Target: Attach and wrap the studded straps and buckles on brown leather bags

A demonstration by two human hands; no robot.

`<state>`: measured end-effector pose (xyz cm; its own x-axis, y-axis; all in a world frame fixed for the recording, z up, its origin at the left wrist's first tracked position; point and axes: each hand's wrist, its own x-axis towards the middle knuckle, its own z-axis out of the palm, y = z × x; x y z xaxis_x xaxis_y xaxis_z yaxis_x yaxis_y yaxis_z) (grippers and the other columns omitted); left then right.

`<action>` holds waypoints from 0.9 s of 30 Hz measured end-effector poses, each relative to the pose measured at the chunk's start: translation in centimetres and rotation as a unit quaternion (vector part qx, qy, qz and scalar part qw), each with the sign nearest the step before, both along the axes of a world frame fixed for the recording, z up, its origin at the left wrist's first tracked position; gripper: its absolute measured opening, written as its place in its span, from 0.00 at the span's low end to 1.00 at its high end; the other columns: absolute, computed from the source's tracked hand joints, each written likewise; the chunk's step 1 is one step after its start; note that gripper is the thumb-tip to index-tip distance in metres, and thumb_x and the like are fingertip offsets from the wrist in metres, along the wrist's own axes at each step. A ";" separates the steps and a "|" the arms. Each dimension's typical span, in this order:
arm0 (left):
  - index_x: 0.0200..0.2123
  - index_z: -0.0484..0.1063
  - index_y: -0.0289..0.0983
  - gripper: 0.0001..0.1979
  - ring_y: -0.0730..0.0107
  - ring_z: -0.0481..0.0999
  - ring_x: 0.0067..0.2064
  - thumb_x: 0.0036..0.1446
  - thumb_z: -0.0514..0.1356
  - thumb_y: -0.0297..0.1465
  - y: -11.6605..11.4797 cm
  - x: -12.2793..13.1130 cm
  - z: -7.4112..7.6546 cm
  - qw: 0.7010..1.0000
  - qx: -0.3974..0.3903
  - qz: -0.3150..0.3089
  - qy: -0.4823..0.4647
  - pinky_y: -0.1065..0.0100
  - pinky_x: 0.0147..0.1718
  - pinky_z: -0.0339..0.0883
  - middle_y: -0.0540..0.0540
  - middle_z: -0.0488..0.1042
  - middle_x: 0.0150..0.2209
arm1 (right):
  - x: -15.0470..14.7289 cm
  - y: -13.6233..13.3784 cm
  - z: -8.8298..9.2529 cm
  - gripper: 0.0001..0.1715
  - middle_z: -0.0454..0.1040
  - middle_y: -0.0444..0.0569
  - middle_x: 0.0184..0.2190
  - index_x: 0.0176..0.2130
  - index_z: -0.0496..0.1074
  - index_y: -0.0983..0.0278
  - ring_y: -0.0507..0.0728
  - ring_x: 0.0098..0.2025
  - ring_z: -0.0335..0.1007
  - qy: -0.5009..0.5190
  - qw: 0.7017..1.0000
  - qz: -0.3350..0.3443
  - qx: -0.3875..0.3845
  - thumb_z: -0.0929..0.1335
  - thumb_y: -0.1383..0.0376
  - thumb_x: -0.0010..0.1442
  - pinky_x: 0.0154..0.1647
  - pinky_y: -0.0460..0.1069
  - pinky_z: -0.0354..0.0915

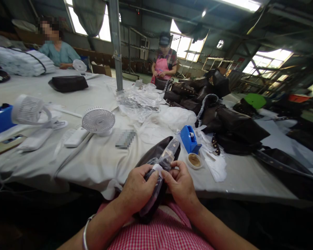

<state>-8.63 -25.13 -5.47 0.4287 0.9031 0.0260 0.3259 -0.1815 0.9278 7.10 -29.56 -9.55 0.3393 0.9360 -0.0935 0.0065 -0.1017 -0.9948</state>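
Observation:
A dark brown bag point(156, 149) leans between my lap and the table's front edge, with clear plastic wrapped around its strap and buckle point(168, 154). A small white piece point(158, 169) lies around the wrapped strap. My left hand point(139, 187) pinches the white piece from the left, thumb on top. My right hand point(181, 182) pinches its other side with thumb and forefinger. Right of the bag, a blue tape dispenser point(190, 139) stands on the table behind a small round dish of brown paste point(195, 160).
White fans point(98, 120) and a phone point(7, 146) are on the left of the cloth-covered table point(101, 166). Dark bags point(229, 125) pile up at the right. Plastic bags point(138, 102) lie beside a metal post point(116, 48). Two people are across the table.

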 end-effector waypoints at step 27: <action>0.35 0.71 0.33 0.17 0.77 0.69 0.16 0.59 0.58 0.44 0.7 0.2 -1.4 0.928 -0.284 0.001 -0.239 0.79 0.12 0.60 0.49 0.74 0.21 | -0.1 1.8 0.5 0.20 0.69 0.41 0.21 0.27 0.68 0.66 0.44 0.16 0.54 0.242 0.959 0.148 0.004 0.74 0.53 0.54 0.16 0.42 0.48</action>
